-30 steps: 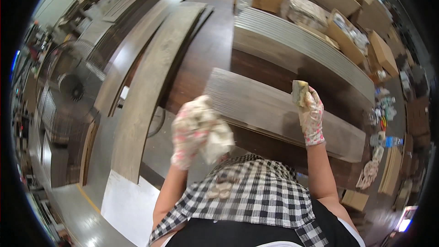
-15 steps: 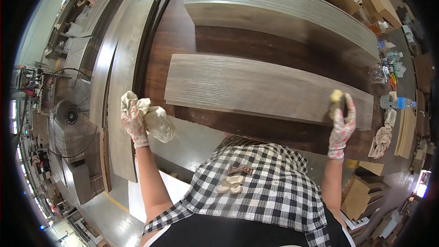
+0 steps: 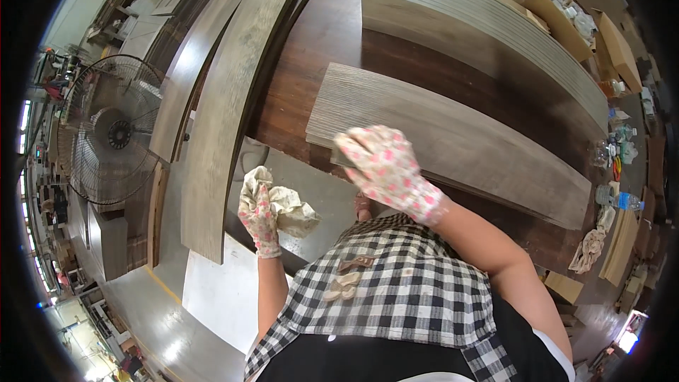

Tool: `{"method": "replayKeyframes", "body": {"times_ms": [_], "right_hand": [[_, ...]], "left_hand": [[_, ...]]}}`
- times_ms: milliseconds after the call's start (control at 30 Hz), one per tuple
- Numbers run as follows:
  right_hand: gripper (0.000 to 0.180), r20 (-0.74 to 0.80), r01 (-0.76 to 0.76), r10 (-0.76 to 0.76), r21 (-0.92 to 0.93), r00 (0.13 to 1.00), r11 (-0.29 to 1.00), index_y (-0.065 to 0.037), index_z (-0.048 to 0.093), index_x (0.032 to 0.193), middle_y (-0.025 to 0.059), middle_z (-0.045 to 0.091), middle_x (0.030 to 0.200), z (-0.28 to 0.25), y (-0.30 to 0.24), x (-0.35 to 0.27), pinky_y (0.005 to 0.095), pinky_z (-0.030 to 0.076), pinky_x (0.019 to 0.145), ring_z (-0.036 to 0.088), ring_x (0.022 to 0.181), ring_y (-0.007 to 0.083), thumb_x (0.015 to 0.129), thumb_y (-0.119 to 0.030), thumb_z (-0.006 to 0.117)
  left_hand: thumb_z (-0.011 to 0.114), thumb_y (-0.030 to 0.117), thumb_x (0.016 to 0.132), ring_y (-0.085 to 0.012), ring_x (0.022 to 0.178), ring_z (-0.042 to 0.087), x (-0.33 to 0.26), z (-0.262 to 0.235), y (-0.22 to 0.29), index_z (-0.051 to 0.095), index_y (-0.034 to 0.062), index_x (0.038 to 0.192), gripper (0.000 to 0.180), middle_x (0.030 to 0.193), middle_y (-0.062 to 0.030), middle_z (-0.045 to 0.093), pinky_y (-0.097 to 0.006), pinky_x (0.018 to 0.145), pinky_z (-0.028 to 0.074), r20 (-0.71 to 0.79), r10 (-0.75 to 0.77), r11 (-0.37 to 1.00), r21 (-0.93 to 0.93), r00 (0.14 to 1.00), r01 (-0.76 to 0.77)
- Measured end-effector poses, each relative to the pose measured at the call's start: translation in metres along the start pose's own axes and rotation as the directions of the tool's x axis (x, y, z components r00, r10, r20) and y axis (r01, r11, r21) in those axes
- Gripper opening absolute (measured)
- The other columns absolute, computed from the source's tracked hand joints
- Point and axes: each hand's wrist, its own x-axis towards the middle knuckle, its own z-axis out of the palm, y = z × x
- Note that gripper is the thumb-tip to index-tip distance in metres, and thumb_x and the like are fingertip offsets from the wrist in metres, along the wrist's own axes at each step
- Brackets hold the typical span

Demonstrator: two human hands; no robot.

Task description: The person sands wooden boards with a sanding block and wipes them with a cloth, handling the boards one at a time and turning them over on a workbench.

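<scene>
My left hand (image 3: 259, 221), in a white glove with pink spots, is closed on a crumpled off-white rag (image 3: 294, 212), held above the floor by the table's near left edge. My right hand (image 3: 385, 168), gloved alike, is at the left end of a grey-brown wood-grain plank (image 3: 460, 143). Its fingers are bent around a small block, mostly hidden by the glove; a dark bit shows beneath the fingers. Whether the block touches the plank's edge I cannot tell. The plank lies on a dark reddish-brown table (image 3: 286, 117).
A stack of similar planks (image 3: 488, 49) stands along the table's far side. Long boards (image 3: 237, 106) lie at left, beside a black wire fan (image 3: 109, 131). On the right are plastic bottles (image 3: 628, 201), a crumpled cloth (image 3: 588, 249) and cardboard boxes (image 3: 614, 53).
My right hand has swept left from the plank's right end to its left end. My left hand, with the rag, sits a little further right and lower. The whole view has shifted.
</scene>
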Motion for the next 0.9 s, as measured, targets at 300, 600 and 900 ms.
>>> {"method": "replayKeyframes", "body": {"times_ms": [300,600,900], "right_hand": [[0.046,0.135,-0.026,0.032,-0.043,0.990,0.999,-0.009,0.053,0.116,0.0063,0.055,0.110,0.020,-0.002,0.010,0.0369,0.041,0.081,0.052,0.099,0.0238,0.073,-0.025,0.062],[0.048,-0.230,-0.481,0.429,-0.276,0.874,0.832,-0.009,0.053,0.115,0.0087,0.055,0.113,-0.106,0.061,-0.211,0.0405,0.040,0.089,0.052,0.104,0.0259,0.072,-0.027,0.064],[0.051,-0.762,-0.972,0.625,-0.024,0.169,0.234,0.000,0.043,0.126,0.0157,0.051,0.120,-0.197,0.140,-0.421,0.0369,0.038,0.096,0.049,0.110,0.0288,0.081,-0.013,0.062]], "left_hand": [[0.053,0.004,0.086,-0.0131,0.084,0.058,0.017,0.010,0.036,0.057,-0.0020,0.110,0.025,0.099,-0.0085,0.061,-0.025,0.072,0.049,0.103,0.041,0.997,-0.063,0.994,-0.035],[0.053,0.008,0.087,-0.0110,0.079,0.057,0.003,0.106,0.092,0.054,-0.0030,0.111,0.026,0.095,-0.0078,0.061,-0.022,0.067,0.048,0.400,0.192,0.975,-0.181,0.896,-0.129],[0.061,0.004,0.081,-0.0154,0.091,0.057,-0.086,0.248,0.112,0.059,0.0018,0.109,0.028,0.096,-0.0066,0.061,-0.026,0.078,0.045,0.715,0.416,0.843,-0.072,0.562,-0.533]]}}
